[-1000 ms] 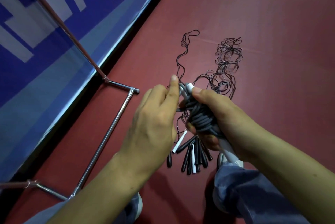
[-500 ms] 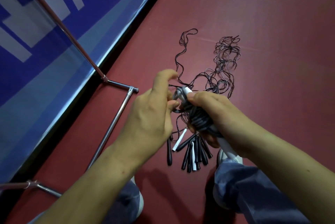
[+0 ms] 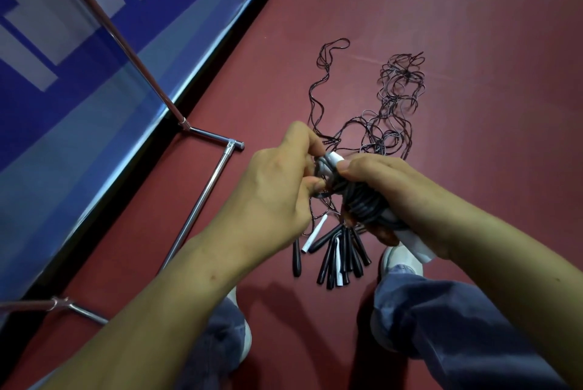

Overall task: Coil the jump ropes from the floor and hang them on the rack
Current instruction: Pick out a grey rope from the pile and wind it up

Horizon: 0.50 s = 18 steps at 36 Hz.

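A jump rope with white handles, its dark cord wound round them in a tight coil [image 3: 362, 203], sits in my right hand [image 3: 391, 191], which grips it. My left hand [image 3: 277, 191] pinches the cord's loose end at the top of the coil, thumb and fingers closed on it. Below my hands a bunch of black and white rope handles [image 3: 337, 251] lies on the red floor. Their thin dark cords [image 3: 394, 105] trail away in a loose tangle. The chrome rack [image 3: 202, 200] stands to the left, its base bar on the floor.
A blue and white banner wall [image 3: 79, 90] runs along the left behind the rack. My two legs in blue trousers and white shoes [image 3: 400, 260] stand below the handles. The red floor [image 3: 489, 42] stretches to the right.
My left hand has shifted from pressing its thumb over the coil to pinching the cord end at the coil's top. The right hand has kept hold of the coiled rope.
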### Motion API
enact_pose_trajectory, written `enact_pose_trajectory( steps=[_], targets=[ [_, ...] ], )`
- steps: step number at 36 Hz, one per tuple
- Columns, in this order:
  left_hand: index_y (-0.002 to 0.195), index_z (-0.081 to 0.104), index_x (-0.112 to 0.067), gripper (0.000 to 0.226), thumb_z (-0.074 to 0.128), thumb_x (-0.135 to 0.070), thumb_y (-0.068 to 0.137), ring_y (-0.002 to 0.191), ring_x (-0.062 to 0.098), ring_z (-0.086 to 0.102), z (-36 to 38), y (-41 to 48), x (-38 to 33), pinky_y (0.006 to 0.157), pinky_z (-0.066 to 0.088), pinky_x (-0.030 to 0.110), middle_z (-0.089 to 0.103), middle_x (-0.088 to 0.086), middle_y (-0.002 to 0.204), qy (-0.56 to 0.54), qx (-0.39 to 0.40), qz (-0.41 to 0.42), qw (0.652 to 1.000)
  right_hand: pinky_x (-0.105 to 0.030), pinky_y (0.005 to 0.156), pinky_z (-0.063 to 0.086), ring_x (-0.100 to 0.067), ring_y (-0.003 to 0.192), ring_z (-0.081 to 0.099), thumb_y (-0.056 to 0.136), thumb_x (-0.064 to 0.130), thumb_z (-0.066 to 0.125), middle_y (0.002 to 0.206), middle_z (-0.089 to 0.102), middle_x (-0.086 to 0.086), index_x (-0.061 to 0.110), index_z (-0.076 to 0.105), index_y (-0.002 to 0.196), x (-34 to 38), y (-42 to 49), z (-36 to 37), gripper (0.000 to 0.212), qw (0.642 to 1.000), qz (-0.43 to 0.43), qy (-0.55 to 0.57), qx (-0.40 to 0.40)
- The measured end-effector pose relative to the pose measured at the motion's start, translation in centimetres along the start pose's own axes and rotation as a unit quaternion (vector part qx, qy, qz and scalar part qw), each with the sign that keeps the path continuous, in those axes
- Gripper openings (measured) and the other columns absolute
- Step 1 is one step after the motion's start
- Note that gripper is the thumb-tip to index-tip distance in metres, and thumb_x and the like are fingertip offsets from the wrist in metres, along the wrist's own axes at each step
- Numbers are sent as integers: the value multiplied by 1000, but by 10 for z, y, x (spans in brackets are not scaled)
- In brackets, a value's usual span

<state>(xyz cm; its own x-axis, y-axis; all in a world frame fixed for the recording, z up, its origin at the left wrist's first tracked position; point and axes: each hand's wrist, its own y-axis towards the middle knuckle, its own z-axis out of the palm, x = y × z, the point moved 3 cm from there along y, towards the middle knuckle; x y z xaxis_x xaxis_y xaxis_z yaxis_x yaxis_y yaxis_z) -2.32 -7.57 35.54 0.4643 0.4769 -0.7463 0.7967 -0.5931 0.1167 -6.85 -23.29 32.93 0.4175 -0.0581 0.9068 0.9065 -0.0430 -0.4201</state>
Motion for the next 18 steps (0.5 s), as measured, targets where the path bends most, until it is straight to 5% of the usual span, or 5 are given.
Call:
enact_pose_trajectory(
  steps=[7, 11, 18],
  targets=[
    [95, 47, -16, 31, 66, 6, 85, 65, 12, 61, 2, 0, 4, 58, 40, 10, 65, -1, 65, -17, -5, -25, 1000, -47, 61, 35, -37, 67, 52, 91, 31, 65, 71, 61, -25, 0, 65, 99, -6, 0, 5, 32, 1000, 4, 3, 7],
    [91, 47, -19, 32, 69, 3, 84, 68, 9, 67, 0, 0, 5, 58, 45, 11, 71, -1, 72, -23, 2, -42, 999, -28, 47, 36, -23, 49, 51, 93, 28, 62, 69, 57, -21, -4, 61, 102, -2, -5, 6, 33, 999, 23, -3, 22],
    [82, 48, -25, 34, 71, 0, 80, 62, 16, 68, 0, 2, 14, 57, 56, 41, 72, -4, 67, -5, 59, -80, 995, -19, 41, 37, -14, 51, 56, 84, 33, 78, 61, 65, 1, 16, 61, 79, -2, -14, 8, 24, 996, 32, -71, 49]
  ],
)
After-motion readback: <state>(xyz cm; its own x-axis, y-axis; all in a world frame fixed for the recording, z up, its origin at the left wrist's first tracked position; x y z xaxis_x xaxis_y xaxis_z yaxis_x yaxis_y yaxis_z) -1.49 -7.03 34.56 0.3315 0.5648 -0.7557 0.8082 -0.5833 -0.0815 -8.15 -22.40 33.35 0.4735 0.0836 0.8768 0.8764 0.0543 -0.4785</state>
